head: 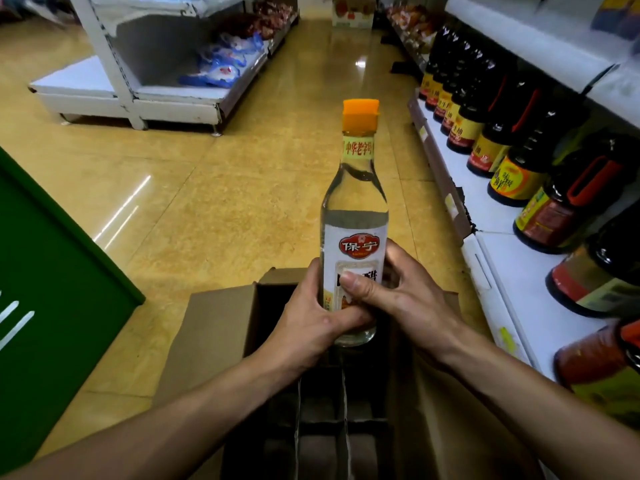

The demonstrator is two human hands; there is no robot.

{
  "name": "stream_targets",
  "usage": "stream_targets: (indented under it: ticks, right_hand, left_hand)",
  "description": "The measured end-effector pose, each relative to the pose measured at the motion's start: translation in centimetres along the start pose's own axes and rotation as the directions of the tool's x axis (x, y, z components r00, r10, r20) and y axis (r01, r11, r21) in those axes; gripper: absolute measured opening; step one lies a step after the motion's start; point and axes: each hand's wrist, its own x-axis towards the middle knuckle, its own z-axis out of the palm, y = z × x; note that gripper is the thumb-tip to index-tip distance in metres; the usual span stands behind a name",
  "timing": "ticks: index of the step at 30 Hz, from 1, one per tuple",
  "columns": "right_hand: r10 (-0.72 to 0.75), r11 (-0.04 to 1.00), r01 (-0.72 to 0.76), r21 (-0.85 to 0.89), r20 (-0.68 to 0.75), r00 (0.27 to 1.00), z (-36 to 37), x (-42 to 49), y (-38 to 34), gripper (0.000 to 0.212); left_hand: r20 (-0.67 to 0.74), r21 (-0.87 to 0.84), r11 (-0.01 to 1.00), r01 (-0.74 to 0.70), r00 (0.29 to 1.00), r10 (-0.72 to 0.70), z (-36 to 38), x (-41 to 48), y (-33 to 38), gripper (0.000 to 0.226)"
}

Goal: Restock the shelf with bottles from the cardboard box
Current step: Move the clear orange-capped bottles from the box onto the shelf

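Observation:
A clear glass bottle (pixel 355 209) with an orange cap and a white label stands upright in both my hands, above the open cardboard box (pixel 221 327). My left hand (pixel 304 317) wraps its lower part from the left. My right hand (pixel 398 289) grips it from the right, thumb across the label. The box sits on the floor below, with cardboard dividers (pixel 322 410) forming dark cells; I cannot tell what the cells hold. The white shelf (pixel 519 271) runs along the right.
Dark sauce bottles (pixel 540 174) with red and yellow labels line the right shelf. A green panel (pixel 45 271) stands at the left. Across the tan tiled aisle is a white shelf unit (pixel 166 91) with blue packets. A carton (pixel 353 12) stands at the far end.

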Motion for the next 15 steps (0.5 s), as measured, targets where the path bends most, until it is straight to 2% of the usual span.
stream_targets:
  ticks: [8, 15]
  right_hand:
    - [0.125, 0.992, -0.124, 0.035, -0.05, 0.991, 0.6, -2.9, -2.6, 0.065]
    - [0.18, 0.983, -0.177, 0.043, -0.056, 0.982, 1.4, -6.7, -10.5, 0.047]
  left_hand:
    - [0.048, 0.045, 0.99, 0.133, 0.99, -0.135, -0.3, -3.2, 3.0, 0.066]
    - [0.041, 0.078, 0.972, 0.22, 0.974, -0.223, -0.9, -8.1, 11.0, 0.064]
